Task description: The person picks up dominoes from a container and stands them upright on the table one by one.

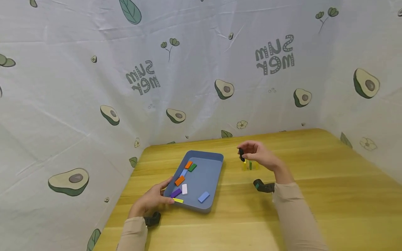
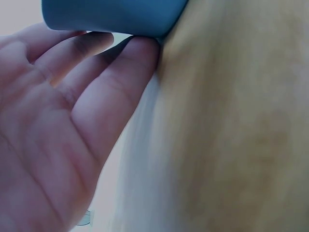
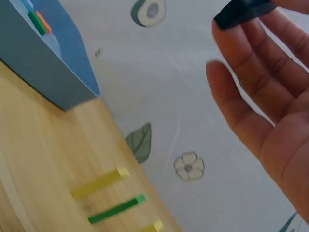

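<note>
My right hand (image 1: 259,155) pinches a black domino block (image 1: 241,154) between thumb and fingertips, raised above the table. Below it, a green domino block (image 3: 116,210) stands on end between two yellow domino blocks (image 3: 99,184), spaced apart in a row. On the left, my left hand (image 1: 153,197) holds the near left corner of a blue-grey tray (image 1: 204,174), fingers along its side and thumb at the front. Inside the tray lie orange (image 1: 180,180), green (image 1: 192,167), light blue (image 1: 203,197), white (image 1: 184,189), purple (image 1: 176,193) and yellow (image 1: 178,200) blocks.
The wooden table (image 1: 232,223) carries the tray left of the standing blocks. Behind and beside it hangs a pale cloth (image 1: 201,69) printed with avocados and leaves. A black wrist device (image 1: 263,186) sits at the right wrist, another (image 1: 153,219) at the left.
</note>
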`<act>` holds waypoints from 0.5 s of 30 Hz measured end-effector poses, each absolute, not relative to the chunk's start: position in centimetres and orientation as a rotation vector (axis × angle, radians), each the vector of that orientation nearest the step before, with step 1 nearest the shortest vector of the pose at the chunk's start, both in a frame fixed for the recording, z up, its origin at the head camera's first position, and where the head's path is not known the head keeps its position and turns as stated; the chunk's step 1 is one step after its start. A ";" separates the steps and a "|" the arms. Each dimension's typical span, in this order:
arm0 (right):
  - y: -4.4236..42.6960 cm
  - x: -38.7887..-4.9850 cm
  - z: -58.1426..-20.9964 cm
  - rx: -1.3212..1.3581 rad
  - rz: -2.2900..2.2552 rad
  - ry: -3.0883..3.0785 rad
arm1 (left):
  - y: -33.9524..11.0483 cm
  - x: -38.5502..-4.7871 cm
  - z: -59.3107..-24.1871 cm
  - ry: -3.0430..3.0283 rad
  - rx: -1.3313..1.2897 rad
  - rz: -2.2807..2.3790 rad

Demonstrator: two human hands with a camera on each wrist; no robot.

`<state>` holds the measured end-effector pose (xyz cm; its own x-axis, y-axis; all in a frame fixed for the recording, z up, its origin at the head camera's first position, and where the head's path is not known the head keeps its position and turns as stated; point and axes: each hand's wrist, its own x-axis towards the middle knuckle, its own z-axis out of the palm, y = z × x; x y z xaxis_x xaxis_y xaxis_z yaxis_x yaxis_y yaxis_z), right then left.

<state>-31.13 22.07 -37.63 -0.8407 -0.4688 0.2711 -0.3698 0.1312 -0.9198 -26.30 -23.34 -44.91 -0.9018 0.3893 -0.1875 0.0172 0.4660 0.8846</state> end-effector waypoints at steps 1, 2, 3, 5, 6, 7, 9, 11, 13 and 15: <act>22.4 -31.1 -37.6 -0.828 -1.808 2.343 | -23.4 -26.3 -44.9 2.355 0.343 1.418; 22.8 -31.1 -37.5 -0.794 -1.786 2.382 | -23.4 -26.2 -44.9 2.354 0.348 1.420; 23.1 -31.1 -37.5 -0.759 -1.756 2.428 | -23.4 -26.2 -44.9 2.353 0.355 1.421; 23.8 -31.1 -37.6 -0.695 -1.709 2.492 | -23.4 -26.2 -44.8 2.345 0.367 1.429; 24.2 -31.1 -37.7 -0.670 -1.684 2.526 | -23.4 -26.2 -44.8 2.341 0.372 1.432; 24.5 -31.1 -37.8 -0.645 -1.668 2.554 | -23.4 -26.1 -44.8 2.336 0.376 1.438; 25.2 -31.1 -38.1 -0.604 -1.655 2.595 | -23.3 -26.1 -44.7 2.334 0.375 1.440; 25.7 -31.1 -38.5 -0.572 -1.662 2.623 | -23.3 -26.1 -44.7 2.339 0.377 1.436; 26.2 -31.1 -39.1 -0.539 -1.673 2.649 | -23.3 -26.0 -44.7 2.342 0.376 1.433; 26.6 -31.2 -39.7 -0.503 -1.686 2.673 | -23.3 -26.0 -44.8 2.342 0.390 1.427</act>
<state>-31.17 26.64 -39.73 -0.9489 -0.2316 0.2144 -0.2932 0.3958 -0.8703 -26.01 -23.32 -44.82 -0.8937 0.4165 -0.1666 0.0430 0.4491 0.8925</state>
